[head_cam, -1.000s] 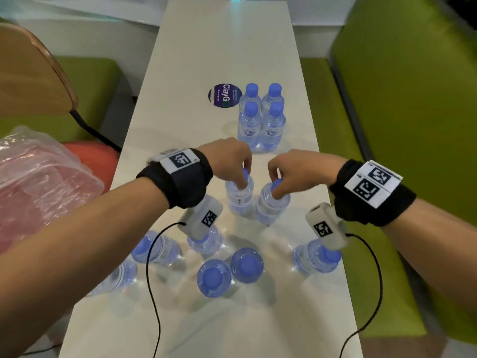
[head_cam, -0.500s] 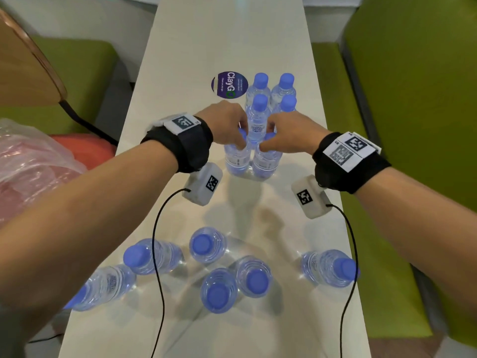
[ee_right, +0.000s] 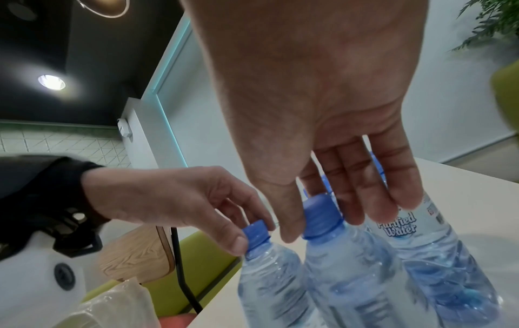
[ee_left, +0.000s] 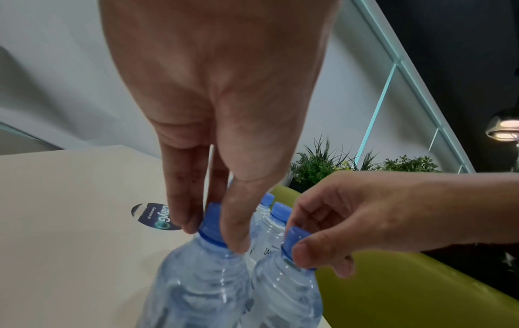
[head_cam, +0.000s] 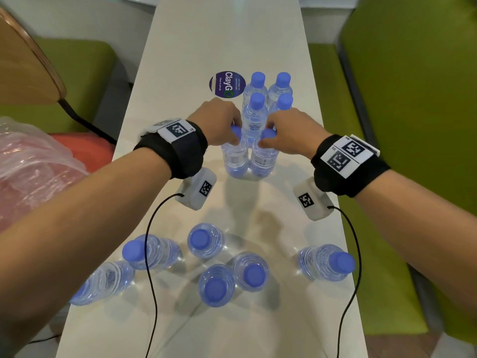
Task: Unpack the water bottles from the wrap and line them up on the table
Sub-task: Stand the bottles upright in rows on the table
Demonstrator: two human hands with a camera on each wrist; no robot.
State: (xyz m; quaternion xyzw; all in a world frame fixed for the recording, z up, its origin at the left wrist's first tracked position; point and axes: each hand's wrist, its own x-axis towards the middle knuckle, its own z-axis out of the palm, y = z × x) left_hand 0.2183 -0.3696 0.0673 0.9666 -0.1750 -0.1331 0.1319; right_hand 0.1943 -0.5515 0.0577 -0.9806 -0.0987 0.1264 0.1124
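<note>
While head view hides it, left hand [ee_left: 224,137] pinches bottle cap [ee_left: 214,222].

Far bottles [head_cam: 280,93]: lower halves hidden behind both hands.
Leftmost bottle [head_cam: 103,282]: cap end hidden under the forearm, at 8 o'clock.
Sticker [head_cam: 225,83]: small print unreadable.

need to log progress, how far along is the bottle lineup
Done: the plastic wrap lies off the table, and four bottles stand in a block of two rows beside the round sticker. In hand: the left hand and right hand each pinch a bottle cap, standing two more bottles against that block. Left: six loose bottles stand scattered at the near end.
</note>
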